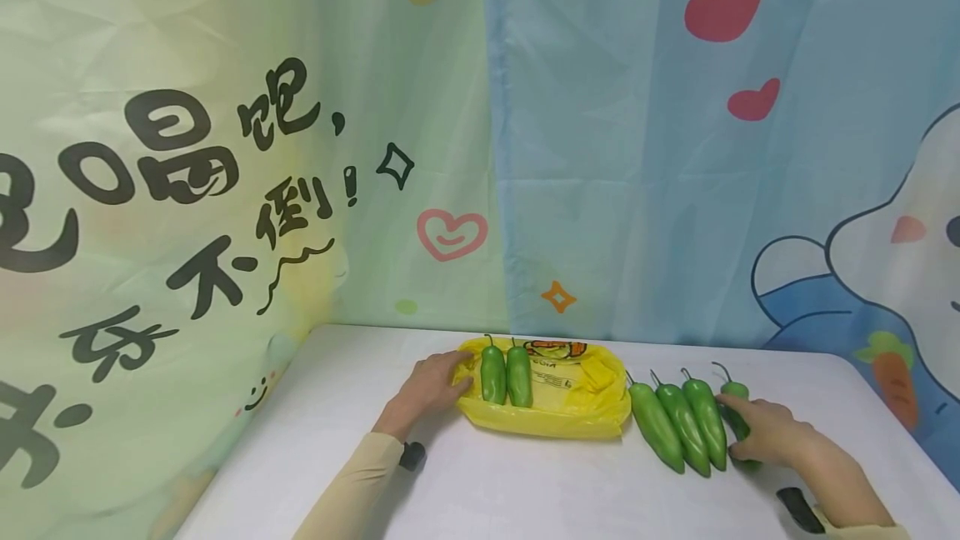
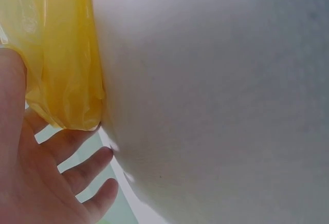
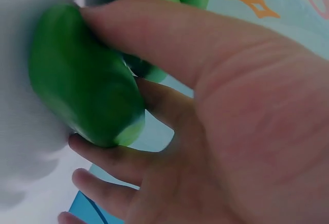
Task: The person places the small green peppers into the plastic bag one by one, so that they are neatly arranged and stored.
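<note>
A yellow plastic bag (image 1: 540, 422) lies on the table with two green peppers (image 1: 492, 375) side by side on its left part. At the bag's left end, my left hand (image 1: 429, 390) holds the edge between thumb and fingers; the left wrist view shows the yellow plastic (image 2: 67, 70) in that grip. To the right of the bag, three more green peppers (image 1: 678, 422) lie in a slanted row, stems away from me. Beyond them my right hand (image 1: 768, 433) grips another green pepper (image 3: 85, 80), thumb on one side and fingers on the other.
The white table (image 1: 540, 490) ends at a printed curtain (image 1: 600, 190) behind and on the left. Each wrist wears a dark camera strap (image 1: 799, 510). The leftmost pepper of the row lies right beside the bag's right end.
</note>
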A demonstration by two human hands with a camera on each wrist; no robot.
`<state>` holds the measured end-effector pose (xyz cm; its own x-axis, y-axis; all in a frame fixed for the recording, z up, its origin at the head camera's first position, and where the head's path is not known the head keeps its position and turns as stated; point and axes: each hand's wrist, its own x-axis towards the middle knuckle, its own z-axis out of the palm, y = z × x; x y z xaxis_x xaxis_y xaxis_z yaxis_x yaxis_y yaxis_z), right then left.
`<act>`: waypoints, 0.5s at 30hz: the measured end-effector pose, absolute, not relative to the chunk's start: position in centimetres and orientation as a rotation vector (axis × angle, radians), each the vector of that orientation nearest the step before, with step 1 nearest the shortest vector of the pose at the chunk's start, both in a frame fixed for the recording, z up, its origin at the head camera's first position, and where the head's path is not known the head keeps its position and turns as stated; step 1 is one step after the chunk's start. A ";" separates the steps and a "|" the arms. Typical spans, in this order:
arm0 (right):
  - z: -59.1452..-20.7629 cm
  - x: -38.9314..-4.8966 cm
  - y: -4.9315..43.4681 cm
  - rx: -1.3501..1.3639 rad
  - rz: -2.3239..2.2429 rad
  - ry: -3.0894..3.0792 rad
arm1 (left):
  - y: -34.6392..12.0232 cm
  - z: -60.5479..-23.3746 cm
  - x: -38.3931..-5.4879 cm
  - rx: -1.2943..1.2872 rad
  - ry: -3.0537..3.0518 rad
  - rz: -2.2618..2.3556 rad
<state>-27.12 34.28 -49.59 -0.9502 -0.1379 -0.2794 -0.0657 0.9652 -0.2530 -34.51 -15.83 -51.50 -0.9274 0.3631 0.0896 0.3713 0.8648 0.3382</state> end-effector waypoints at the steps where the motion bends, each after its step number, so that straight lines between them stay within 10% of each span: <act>1: -49.6 -27.1 34.3 -0.138 -0.343 2.818 | -15.8 -51.5 -34.5 -0.592 -3.012 -0.555; 15: -49.4 -26.8 34.1 -0.056 -0.338 2.879 | -15.9 -51.6 -34.4 -0.592 -3.004 -0.549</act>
